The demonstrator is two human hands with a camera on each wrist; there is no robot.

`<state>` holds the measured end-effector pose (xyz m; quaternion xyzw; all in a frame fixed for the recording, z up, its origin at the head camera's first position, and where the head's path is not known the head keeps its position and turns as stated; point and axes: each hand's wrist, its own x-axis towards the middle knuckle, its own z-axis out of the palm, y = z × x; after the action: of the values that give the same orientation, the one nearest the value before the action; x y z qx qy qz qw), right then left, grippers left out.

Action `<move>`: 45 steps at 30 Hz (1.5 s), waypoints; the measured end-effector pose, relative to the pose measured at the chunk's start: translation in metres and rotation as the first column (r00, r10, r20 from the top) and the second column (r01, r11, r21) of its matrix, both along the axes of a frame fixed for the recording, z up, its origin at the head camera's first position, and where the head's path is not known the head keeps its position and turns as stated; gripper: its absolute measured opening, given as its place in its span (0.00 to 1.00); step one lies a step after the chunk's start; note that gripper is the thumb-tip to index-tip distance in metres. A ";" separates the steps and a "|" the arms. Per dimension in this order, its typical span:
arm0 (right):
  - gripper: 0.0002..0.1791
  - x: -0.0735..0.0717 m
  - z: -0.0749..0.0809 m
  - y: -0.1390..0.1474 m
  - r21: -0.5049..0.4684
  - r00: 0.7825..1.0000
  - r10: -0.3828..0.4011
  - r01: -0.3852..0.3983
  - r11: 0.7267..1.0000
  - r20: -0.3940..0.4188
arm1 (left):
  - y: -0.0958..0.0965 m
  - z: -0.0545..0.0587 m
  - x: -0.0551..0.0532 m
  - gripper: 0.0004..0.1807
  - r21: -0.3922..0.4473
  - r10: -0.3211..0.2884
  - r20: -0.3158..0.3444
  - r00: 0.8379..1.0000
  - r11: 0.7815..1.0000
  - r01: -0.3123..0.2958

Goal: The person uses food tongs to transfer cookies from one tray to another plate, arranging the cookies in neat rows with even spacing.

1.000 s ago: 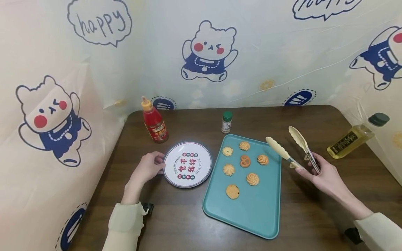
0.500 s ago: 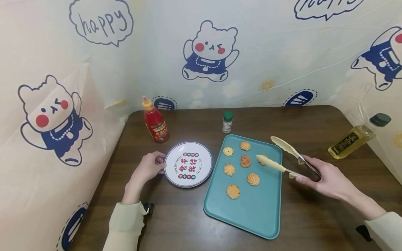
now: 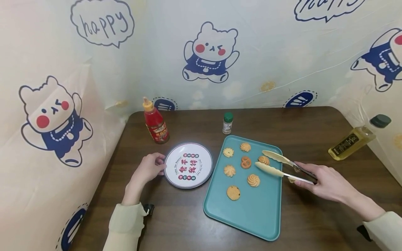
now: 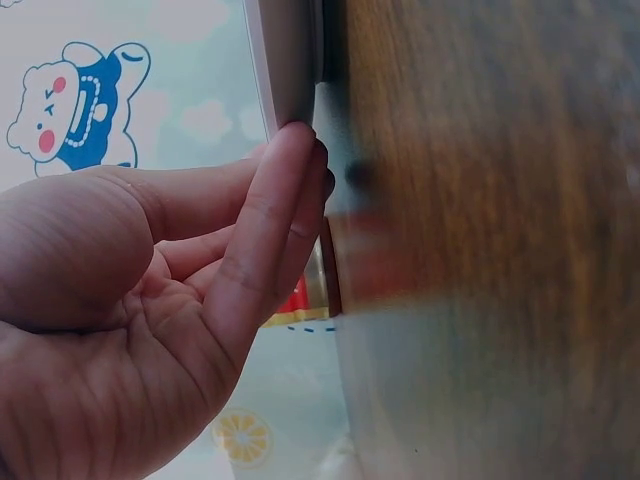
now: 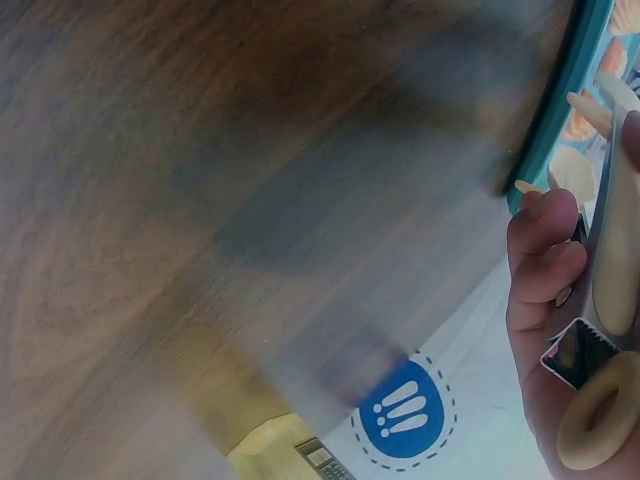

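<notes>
Right hand (image 3: 331, 183) is gripping the tongs (image 3: 272, 170) by the metal end, fingers and thumb clamped around it, probably so the tips are reaching over the tray (image 3: 245, 221) from outside its edge. Tips are standing apart, one either side of a swirl cookie (image 3: 264, 160); can't tell about contact. That cookie is lying on the tray, ahead and left of the right hand. Left hand (image 3: 148, 169) is pinching the plate (image 3: 203, 170) at its rim, likely steadying it on the counter (image 3: 176, 219); plate is sitting left of the tray.
</notes>
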<state>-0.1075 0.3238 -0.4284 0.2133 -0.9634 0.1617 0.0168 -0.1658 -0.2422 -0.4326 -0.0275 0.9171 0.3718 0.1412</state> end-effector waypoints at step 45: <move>0.30 -0.010 0.014 -0.013 -0.021 1.000 0.025 -0.025 0.999 -0.002 | -0.002 -0.001 0.002 0.23 0.002 -0.001 -0.002 1.000 1.000 0.001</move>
<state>-0.1174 0.3109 -0.4142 0.2254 -0.9588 0.1720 0.0180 -0.1639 -0.2441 -0.4338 -0.0268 0.9168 0.3727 0.1405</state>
